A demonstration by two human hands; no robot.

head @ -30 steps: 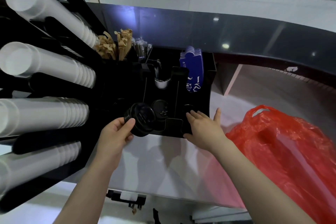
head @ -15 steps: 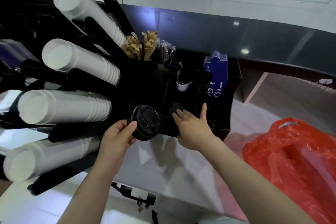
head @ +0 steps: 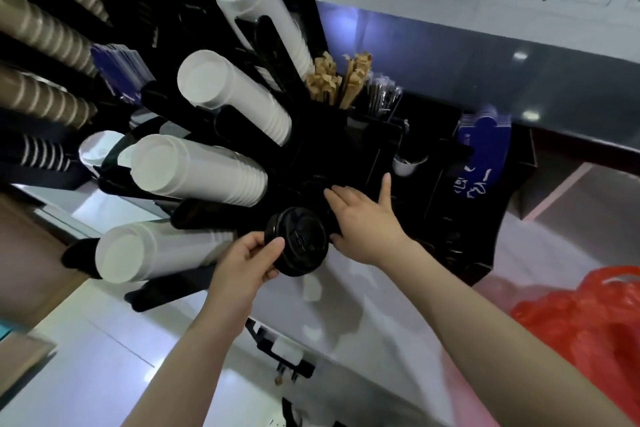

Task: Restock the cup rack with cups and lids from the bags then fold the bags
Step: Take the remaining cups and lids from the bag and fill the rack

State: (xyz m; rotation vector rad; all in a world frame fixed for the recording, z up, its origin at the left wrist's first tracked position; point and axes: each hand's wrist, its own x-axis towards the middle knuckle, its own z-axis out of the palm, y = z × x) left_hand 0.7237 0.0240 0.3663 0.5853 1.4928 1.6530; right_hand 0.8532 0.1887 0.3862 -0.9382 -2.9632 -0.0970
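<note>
My left hand (head: 247, 262) grips a stack of black cup lids (head: 298, 241) in front of the black cup rack (head: 346, 149). To the right of the stack, my right hand (head: 363, 218) lies with straight fingers against the rack's dark lid compartments. Several rows of stacked white cups (head: 197, 166) stick out of the rack on the left. A red plastic bag (head: 585, 322) lies on the white counter (head: 346, 315) at the right edge.
Brown paper cups (head: 38, 31) fill holders at the far left. Wooden stirrers (head: 337, 80), wrapped straws (head: 382, 97) and blue sleeves (head: 481, 149) stand in the rack's back compartments. A dark raised ledge (head: 485, 55) runs behind the rack.
My view has swung left and closer, so the rack fills more of the frame and the red bag has slid to the right edge. My right hand shifted left along the rack toward the lid stack.
</note>
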